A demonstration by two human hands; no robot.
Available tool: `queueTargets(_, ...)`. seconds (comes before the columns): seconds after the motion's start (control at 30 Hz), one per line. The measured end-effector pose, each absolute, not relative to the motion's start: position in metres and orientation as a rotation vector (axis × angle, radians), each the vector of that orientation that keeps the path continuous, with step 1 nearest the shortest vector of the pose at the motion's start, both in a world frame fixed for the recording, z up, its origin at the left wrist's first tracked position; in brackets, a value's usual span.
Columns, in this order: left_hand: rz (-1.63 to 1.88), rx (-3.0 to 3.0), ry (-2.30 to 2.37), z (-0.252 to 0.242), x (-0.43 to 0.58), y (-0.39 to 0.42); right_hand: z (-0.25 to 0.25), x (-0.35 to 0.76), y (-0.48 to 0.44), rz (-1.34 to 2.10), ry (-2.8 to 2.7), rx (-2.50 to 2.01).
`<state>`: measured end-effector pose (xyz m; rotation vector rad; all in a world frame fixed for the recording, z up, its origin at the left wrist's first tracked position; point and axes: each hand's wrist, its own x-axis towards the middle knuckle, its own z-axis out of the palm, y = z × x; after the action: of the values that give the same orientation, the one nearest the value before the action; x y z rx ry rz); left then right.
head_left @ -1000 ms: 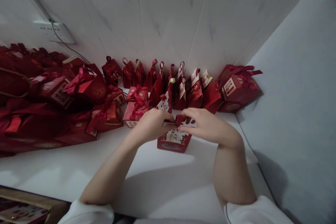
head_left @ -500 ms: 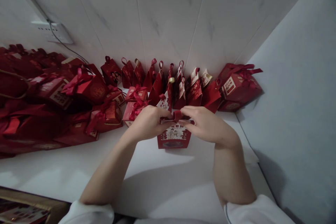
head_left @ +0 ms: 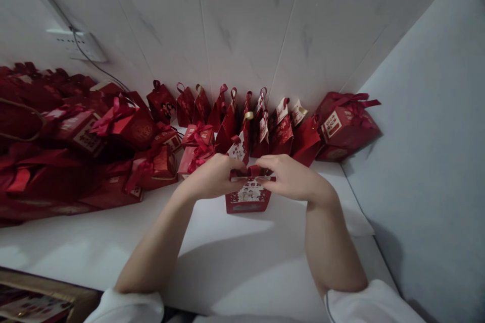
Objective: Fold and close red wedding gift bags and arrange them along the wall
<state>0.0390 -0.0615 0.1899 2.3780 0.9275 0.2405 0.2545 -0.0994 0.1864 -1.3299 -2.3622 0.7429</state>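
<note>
A small red gift box (head_left: 248, 198) with a white printed picture on its front stands on the white table (head_left: 235, 257) in front of me. My left hand (head_left: 212, 177) pinches the box's top from the left. My right hand (head_left: 290, 176) pinches it from the right, fingers closed on the red ribbon (head_left: 253, 170) at the top. Both hands meet over the box, hiding its upper flaps.
A row of finished red gift boxes (head_left: 242, 116) stands along the tiled wall behind. A big heap of red boxes with bows (head_left: 76, 141) fills the left. A larger red box (head_left: 346, 126) lies at the right corner. A socket with cable (head_left: 81, 45) is on the wall.
The box has turned more upright and shifted slightly toward the wall. Both hands have drawn closer together over its top, still pinching the ribbon.
</note>
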Motion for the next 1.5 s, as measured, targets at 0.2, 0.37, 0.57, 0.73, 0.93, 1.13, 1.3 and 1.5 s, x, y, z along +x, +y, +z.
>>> queueTargets(0.2, 0.228, 2.389, 0.908, 0.193, 0.037, -0.062, 0.187, 0.257, -0.1, 0.761, -2.375, -1.319)
queueTargets(0.37, 0.28, 2.406, 0.87, 0.191, 0.039, -0.063, 0.186, 0.254, -0.1, 0.791, -2.365, -1.332)
queueTargets(0.57, 0.367, 2.557, 0.764, 0.191, 0.04, -0.063, 0.188, 0.25, -0.101, 0.688, -2.427, -1.279)
queueTargets(0.73, 0.313, 2.624, 0.882, 0.19, 0.042, -0.064, 0.185, 0.251, -0.098, 0.663, -2.454, -1.239)
queueTargets(0.93, 0.244, 2.528, 1.021, 0.189, 0.044, -0.067, 0.184, 0.257, -0.095, 0.756, -2.411, -1.257)
queueTargets(1.13, 0.269, 2.496, 0.962, 0.187, 0.046, -0.066, 0.183, 0.253, -0.093, 0.682, -2.393, -1.307)
queueTargets(1.3, 0.213, 2.644, 0.919, 0.187, 0.044, -0.062, 0.182, 0.247, -0.094, 0.651, -2.447, -1.256)
queueTargets(1.5, 0.177, 2.533, 0.928, 0.187, 0.037, -0.053, 0.179, 0.251, -0.093, 0.834, -2.293, -1.328)
